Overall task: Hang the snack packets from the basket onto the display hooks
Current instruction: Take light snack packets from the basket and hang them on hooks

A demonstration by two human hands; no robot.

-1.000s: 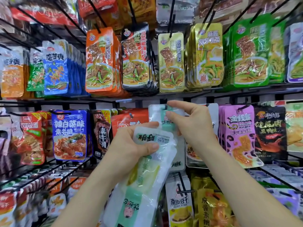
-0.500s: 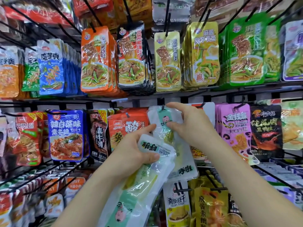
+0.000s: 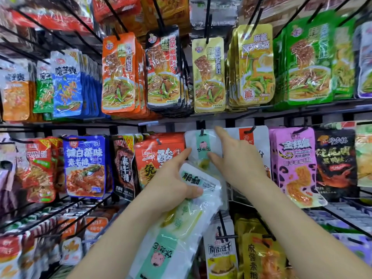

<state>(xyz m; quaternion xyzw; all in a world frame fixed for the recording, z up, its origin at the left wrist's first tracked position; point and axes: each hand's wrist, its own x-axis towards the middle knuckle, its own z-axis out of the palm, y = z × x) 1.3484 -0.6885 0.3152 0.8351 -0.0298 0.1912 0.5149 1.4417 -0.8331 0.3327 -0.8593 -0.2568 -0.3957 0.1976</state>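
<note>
Your left hand (image 3: 171, 183) grips a stack of white-and-mint plastic snack packets (image 3: 179, 226), thumb clamped across its top. Your right hand (image 3: 237, 166), fingers straight and spread, touches one matching white-and-mint packet (image 3: 203, 147) hanging on a black wire display hook (image 3: 202, 131) in the middle row.

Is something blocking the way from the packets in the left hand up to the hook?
Nothing really blocks it. One white packet already hangs on the hook, the right hand touching it, right above the stack in the left hand.
</note>
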